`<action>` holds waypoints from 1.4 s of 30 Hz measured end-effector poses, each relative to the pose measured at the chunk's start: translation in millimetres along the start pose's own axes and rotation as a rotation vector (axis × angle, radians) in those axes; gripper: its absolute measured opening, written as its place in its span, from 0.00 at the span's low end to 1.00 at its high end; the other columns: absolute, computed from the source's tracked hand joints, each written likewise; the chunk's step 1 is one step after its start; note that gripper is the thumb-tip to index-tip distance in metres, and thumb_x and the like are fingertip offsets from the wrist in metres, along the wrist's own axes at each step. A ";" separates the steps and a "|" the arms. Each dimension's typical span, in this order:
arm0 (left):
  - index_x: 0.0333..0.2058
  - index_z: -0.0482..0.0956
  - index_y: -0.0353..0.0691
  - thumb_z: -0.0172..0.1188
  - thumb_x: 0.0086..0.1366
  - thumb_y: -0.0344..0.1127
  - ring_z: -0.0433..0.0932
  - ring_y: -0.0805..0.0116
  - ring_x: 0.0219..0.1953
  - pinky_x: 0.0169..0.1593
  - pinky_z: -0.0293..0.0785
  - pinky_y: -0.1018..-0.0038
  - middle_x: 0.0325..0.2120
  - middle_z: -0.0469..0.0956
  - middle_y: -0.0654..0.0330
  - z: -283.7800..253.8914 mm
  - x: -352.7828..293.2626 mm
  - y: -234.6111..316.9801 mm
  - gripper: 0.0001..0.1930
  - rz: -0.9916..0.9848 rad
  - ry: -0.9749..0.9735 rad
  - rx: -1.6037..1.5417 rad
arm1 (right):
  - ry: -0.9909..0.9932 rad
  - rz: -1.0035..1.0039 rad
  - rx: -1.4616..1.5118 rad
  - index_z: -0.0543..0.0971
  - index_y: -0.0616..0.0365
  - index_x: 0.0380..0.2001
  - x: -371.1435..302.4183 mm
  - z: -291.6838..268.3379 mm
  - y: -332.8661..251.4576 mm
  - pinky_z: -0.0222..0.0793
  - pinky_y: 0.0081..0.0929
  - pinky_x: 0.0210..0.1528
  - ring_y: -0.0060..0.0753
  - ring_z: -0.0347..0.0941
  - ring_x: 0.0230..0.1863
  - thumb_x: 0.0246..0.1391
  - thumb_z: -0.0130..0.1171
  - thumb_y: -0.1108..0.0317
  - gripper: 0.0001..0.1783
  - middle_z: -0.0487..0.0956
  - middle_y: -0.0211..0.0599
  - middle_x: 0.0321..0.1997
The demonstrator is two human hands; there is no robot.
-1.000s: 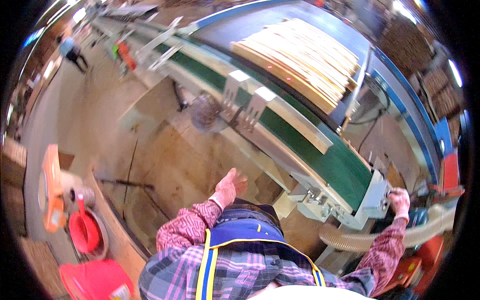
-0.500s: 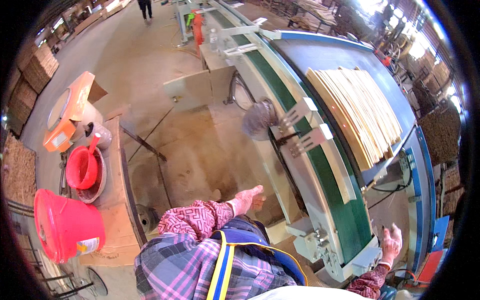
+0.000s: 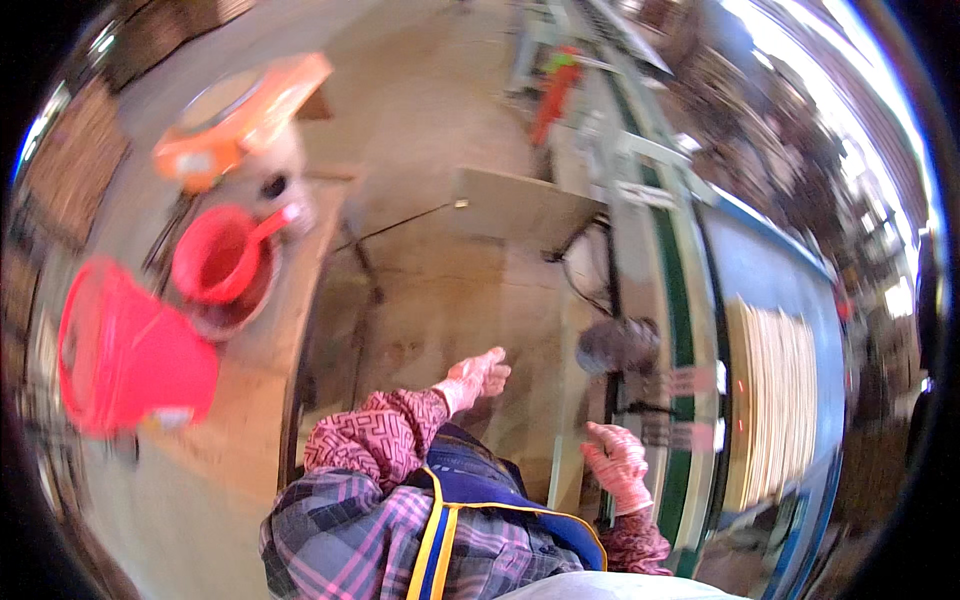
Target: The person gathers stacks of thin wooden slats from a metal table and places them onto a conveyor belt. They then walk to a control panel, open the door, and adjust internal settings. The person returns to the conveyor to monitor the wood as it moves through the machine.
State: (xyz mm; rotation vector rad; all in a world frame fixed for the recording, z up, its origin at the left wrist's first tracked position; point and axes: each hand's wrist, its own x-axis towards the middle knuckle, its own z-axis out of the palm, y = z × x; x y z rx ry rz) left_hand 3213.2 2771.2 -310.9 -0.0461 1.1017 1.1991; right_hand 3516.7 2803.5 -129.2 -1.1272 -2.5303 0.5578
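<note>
My left hand (image 3: 477,381) hangs in front of my apron, its fingers loosely bent and nothing visible in them. My right hand (image 3: 618,466) is held beside the near end of the green conveyor belt (image 3: 676,488), its fingers partly spread and blurred, with no object showing. Both forearms wear pink patterned sleeves. Right of the belt, a row of thin wooden sheets (image 3: 779,400) stands packed together on a blue table (image 3: 826,388). Neither hand touches the sheets. A dark roundish object wrapped in film (image 3: 617,346) sits at the conveyor's left side, beyond my right hand.
On the left, a work table (image 3: 245,400) bears a red dipper (image 3: 215,256) resting in a bowl, and an orange scale-like device (image 3: 240,125) stands beyond it. A red lidded bucket (image 3: 140,350) is at its near left. Metal brackets (image 3: 690,436) jut over the belt.
My view has turned, so the conveyor and sheets appear more upright. My right hand has come from the conveyor's far right side to its left, closer to my body. The left hand stays in front of me.
</note>
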 end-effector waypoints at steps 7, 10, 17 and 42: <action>0.57 0.76 0.42 0.57 0.67 0.59 0.80 0.66 0.42 0.48 0.77 0.70 0.46 0.82 0.53 -72.4 -126.4 -22.8 0.30 0.273 0.314 -0.154 | -0.595 -0.417 0.094 0.84 0.48 0.47 66.7 103.0 -34.5 0.73 0.40 0.54 0.44 0.78 0.50 0.45 0.72 0.59 0.23 0.83 0.40 0.46; 0.39 0.80 0.39 0.59 0.67 0.57 0.74 0.73 0.27 0.32 0.71 0.75 0.30 0.79 0.61 -128.0 -141.9 -132.2 0.23 0.392 0.433 -0.395 | -0.837 -0.693 -0.025 0.83 0.49 0.48 88.5 135.4 -75.1 0.72 0.39 0.56 0.44 0.78 0.51 0.47 0.71 0.58 0.23 0.83 0.41 0.47; 0.48 0.80 0.38 0.56 0.69 0.55 0.76 0.69 0.33 0.38 0.74 0.70 0.35 0.81 0.61 -130.5 -283.5 -224.4 0.24 0.428 0.847 -0.194 | -0.920 -0.992 0.095 0.83 0.50 0.49 62.6 187.6 -160.7 0.72 0.37 0.56 0.42 0.78 0.51 0.50 0.69 0.55 0.23 0.83 0.40 0.48; 0.63 0.71 0.46 0.48 0.67 0.67 0.73 0.61 0.60 0.64 0.63 0.69 0.57 0.76 0.51 -520.9 -659.9 -558.0 0.36 0.463 1.387 -0.529 | -1.616 -1.363 -0.415 0.80 0.53 0.55 -344.6 428.5 -688.2 0.66 0.33 0.64 0.38 0.74 0.60 0.56 0.63 0.45 0.30 0.79 0.47 0.56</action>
